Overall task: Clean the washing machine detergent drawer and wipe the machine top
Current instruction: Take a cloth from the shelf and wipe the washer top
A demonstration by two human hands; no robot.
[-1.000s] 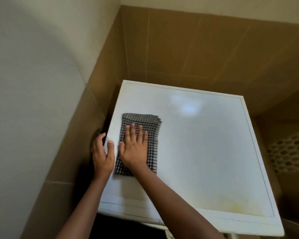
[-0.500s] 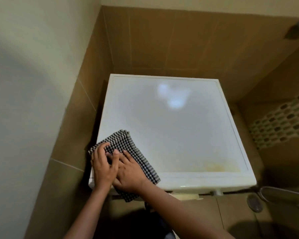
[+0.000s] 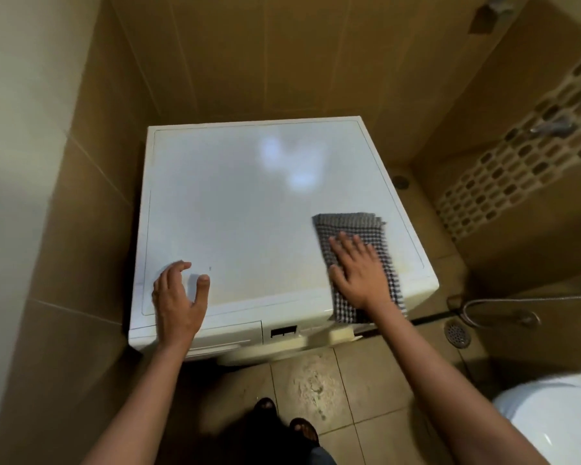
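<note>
The cloth (image 3: 349, 229) had crossed the machine top (image 3: 249, 203) from front left to front right corner, under the flat right hand (image 3: 358, 273). The left hand (image 3: 178, 297) rested empty, loosely curled; firm overlapping strokes would suit.

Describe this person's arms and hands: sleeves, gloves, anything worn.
The left arm and right arm are bare as far as the picture shows, with no sleeves in view. The left hand and right hand wear no gloves; no watch, bracelet or ring is visible.
</note>
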